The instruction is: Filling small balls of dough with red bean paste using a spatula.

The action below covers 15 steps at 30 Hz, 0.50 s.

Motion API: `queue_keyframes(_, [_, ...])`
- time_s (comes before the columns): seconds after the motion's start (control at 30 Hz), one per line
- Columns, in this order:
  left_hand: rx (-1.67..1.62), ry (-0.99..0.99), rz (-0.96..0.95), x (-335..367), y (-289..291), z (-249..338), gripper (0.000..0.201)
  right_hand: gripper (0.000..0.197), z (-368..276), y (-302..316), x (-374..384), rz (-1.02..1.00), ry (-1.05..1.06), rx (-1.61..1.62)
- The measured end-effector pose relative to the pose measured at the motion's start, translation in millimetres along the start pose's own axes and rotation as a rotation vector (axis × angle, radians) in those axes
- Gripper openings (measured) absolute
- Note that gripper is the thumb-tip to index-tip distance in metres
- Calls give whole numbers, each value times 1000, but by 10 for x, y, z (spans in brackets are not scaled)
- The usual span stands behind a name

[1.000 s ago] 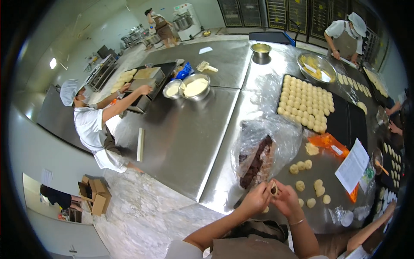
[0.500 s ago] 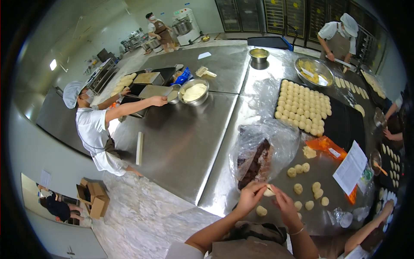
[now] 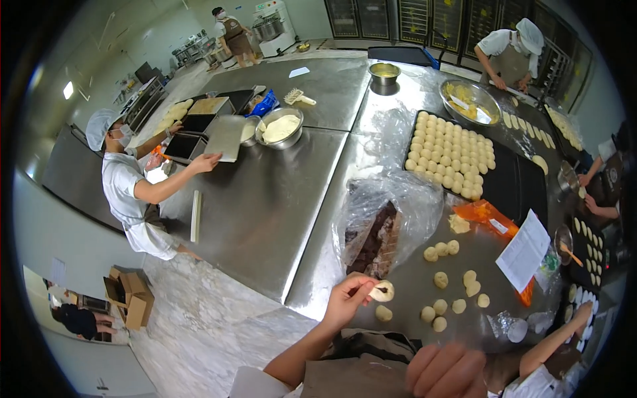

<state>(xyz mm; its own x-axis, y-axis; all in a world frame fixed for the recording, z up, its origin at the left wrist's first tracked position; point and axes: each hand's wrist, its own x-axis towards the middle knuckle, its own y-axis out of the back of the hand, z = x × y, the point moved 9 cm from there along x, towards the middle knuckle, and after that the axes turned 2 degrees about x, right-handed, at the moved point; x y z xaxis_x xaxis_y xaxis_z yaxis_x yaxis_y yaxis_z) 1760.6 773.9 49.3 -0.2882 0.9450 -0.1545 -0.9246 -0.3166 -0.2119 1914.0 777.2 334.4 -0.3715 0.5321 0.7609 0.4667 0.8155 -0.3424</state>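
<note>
Nearest the lower edge: right hand (image 3: pixel 446 371), drawn back toward the body over the dark apron, fingers loosely curled, grasping nothing that shows.

Just beyond: left hand (image 3: pixel 350 300), raised over the near edge of the steel tabletop (image 3: pixel 265 205), fingertips pinching a round dough piece (image 3: pixel 383 290) with a dark dab of filling at its middle, held up close, likely so the filling sits centred and the hand can work it.

Right of that: about 10 small dough balls (image 3: pixel 451 285) loose on the tabletop, within easy reach, probably waiting for filling.

Behind the left hand: a crumpled clear plastic bag (image 3: pixel 388 212) opened wide around a dark brown filling block (image 3: pixel 375 239), mouth toward the hands for quick pinching off.

To the right: a white sheet of paper (image 3: pixel 527 249) lying over an orange bag (image 3: pixel 488 215).

Farther: a black tray (image 3: pixel 517 186) packed with neat rows of pale dough balls, spaced apart so as not to stick.

Left of the tabletop: a person in white cap and apron (image 3: pixel 126 186) reaching for dark baking tins (image 3: pixel 192 132), beside a metal bowl of white dough (image 3: pixel 280 126).

Farthest: a small steel bowl (image 3: pixel 384 71), a wide steel bowl (image 3: pixel 470 99), and 2 more people at work by the back wall.
</note>
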Motion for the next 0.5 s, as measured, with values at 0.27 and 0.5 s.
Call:
queue_keyframes(0.27, [-8, -6, 20, -186, 66, 123, 16, 8, 2, -174, 138, -18, 38, 283])
queue_keyframes(0.5, [-2, -3, -30, -207, -12, 229, 15, 7, -47, -203, 110, -22, 77, 246])
